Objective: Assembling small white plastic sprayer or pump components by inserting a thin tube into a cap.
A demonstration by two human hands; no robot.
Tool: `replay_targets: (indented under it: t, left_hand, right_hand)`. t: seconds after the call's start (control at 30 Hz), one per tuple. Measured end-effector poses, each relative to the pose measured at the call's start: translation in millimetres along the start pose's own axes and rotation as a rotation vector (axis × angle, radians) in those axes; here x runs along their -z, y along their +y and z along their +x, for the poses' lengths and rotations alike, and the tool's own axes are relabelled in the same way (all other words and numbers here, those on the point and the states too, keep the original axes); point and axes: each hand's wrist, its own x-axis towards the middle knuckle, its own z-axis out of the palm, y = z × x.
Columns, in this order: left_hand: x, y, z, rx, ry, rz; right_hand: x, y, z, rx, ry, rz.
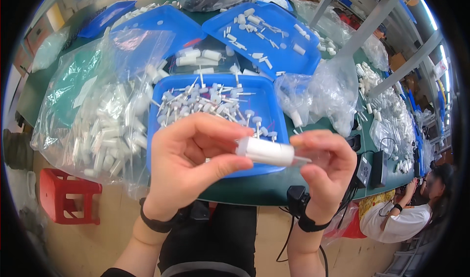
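Observation:
In front of me, my left hand (196, 157) grips a white plastic cylinder (269, 151) between thumb and fingers, at its frosted, rounded left end. The cylinder lies nearly level. A thin pale stem (303, 159) sticks out of its right end. My right hand (328, 159) is curled around this stem end, its thumb below and fingers above; the exact contact is partly blurred. Just beyond, a blue tray (280, 101) holds many small parts (210, 98) with round whitish heads and thin stems, partly hidden behind my left hand.
Clear bags (105, 125) of white cylinders lie at left. Two more blue trays (188, 25) (308, 64) stand farther back, and a plastic bag (325, 88) sits at right. Grey metal posts (377, 17) rise at right. A red stool (68, 194) stands at lower left; a person (399, 220) sits at right.

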Motion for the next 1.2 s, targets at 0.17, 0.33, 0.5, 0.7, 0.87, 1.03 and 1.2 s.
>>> replay_targets:
  t: [0.17, 0.33, 0.5, 0.7, 0.87, 1.03, 1.2]
  left_hand:
    - [-2.2, -5.7, -35.1, 0.068, 0.046, -0.077]
    - [9.1, -13.4, -58.4, 0.029, -0.042, 0.026]
    - [9.7, -16.8, -70.9, 0.061, -0.038, 0.061]
    - [26.9, -22.1, -85.9, 0.066, -0.132, 0.285]
    - [23.7, -17.6, -96.9, 0.079, -0.143, 0.403]
    - [21.8, -8.6, -98.2, 0.058, -0.151, 0.447]
    - [15.3, -13.9, -113.5, -0.173, -0.123, 0.744]
  right_hand:
    - [-31.9, -8.1, -42.4, -0.107, 0.103, 0.238]
    - [-34.5, -4.3, -66.3, -0.214, 0.116, 0.057]
    - [-44.7, 5.7, -80.8, -0.2, 0.105, 0.081]
    - [-38.7, 9.7, -110.4, -0.363, 0.019, -0.217]
    - [-47.3, 13.4, -122.7, -0.34, -0.014, -0.247]
    - [-50.4, 13.2, -122.2, -0.172, -0.042, -0.388]
    - [-54.6, 13.9, -124.0, -0.066, -0.09, -0.575]
